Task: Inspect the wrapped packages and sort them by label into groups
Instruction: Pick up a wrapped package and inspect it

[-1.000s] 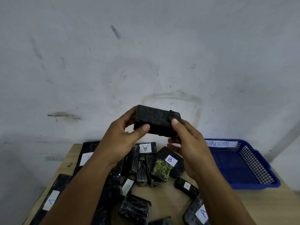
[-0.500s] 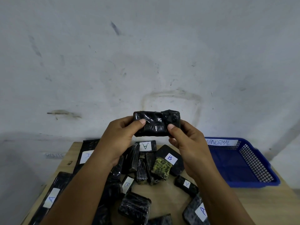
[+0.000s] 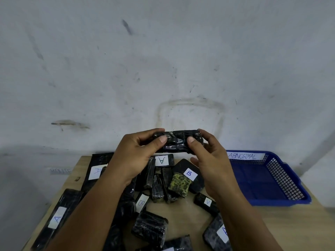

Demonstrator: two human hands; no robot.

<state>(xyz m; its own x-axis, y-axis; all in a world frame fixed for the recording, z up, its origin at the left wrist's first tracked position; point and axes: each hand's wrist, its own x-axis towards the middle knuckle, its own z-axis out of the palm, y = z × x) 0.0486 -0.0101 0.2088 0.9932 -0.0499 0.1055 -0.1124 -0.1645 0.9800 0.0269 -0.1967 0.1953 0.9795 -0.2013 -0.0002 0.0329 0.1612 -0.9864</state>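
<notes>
Above the table, at chest height in front of the wall, you hold one black wrapped package between both hands. Your left hand grips its left end and your right hand its right end; on each side the fingers are closed around the package, thumbs pressed on the near face and the other digits curled behind.

Judging by how easily it sits in a two-ended pinch, it is probably light. The glossy film looks slick and wrinkled, so expect it to slide if you loosen your grip; the block inside seems stiff, since it keeps a straight edge between your hands. Take it by the short ends, as you do now, so the broad faces stay uncovered for reading a label. No label shows on the face toward you.

Compared with a second ago, you have rolled the package: then a flatter, matte face with a loose flap at the right end was toward you, now a shinier, narrower side is. It also sits slightly higher against the wall.

Below, the unsorted pile of packages marked A and B lies on the table, and the blue basket tagged ABNORMAL stands to the right, with nothing visible inside.
</notes>
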